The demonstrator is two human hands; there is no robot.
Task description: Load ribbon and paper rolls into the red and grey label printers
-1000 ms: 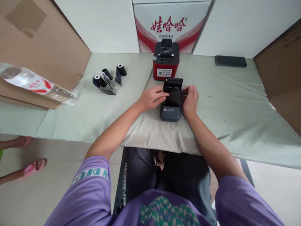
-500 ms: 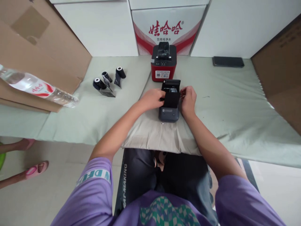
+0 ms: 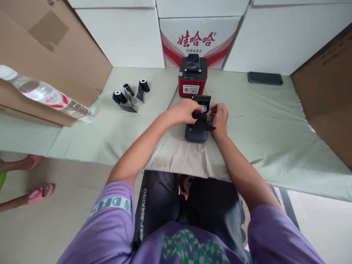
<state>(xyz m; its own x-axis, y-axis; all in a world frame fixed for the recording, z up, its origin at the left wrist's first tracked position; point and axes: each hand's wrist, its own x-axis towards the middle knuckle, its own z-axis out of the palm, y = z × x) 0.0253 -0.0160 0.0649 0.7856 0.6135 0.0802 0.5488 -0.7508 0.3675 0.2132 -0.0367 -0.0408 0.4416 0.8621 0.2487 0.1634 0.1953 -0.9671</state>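
Black roll (image 3: 200,117) and printer (image 3: 196,136), one each: left hand (image 3: 189,111) grips the roll, right hand's (image 3: 219,118) hold unclear.

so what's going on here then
A person's left hand holds a black roll at a small dark printer with its lid up. The roll's loose end hangs out over the printer's near part. The right hand is close by the printer's right side; its exact contact is hard to tell. A red and black printer stands just behind, and three more rolls stand off to the left.
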